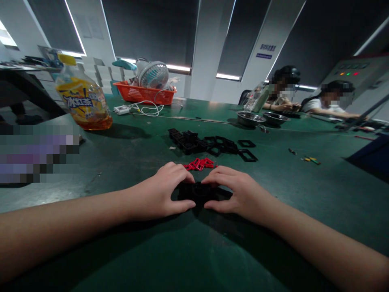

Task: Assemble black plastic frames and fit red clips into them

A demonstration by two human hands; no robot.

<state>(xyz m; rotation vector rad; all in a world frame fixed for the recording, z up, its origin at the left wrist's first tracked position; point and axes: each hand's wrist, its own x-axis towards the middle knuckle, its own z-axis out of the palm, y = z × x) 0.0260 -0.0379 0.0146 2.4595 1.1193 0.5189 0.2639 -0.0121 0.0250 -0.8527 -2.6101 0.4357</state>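
A: What are the hands doing?

B: The left hand (164, 190) is curving its fingers and thumb around one side of a small black part (199, 194), and the right hand (244, 192) is doing the same from the other side. Both are grasping it.

A: Where is that part sitting?

B: It is lying between the fingertips, low over the green table (273, 251). Its details are disappearing in shadow, so I'm not telling whether it is touching the surface.

A: And just past the fingers?

B: Some red frames (200, 164) are lying in a little heap. Behind them, black blocks (187, 142) are clustering together, and black frames (246, 155) are spreading out to their right.

A: What is standing farther off?

B: On the left, a yellow-capped bottle (83, 103) is holding amber liquid. Beyond it, a white cable (148, 108) is looping in front of an orange basket (144, 93), which is carrying a fan (154, 75). On the right, two metal bowls (251, 119) are resting near each other.

A: Anyone else?

B: Two people (325, 104) are sitting at the far right, and the nearer things there are including a few small yellow and green pieces (311, 160).
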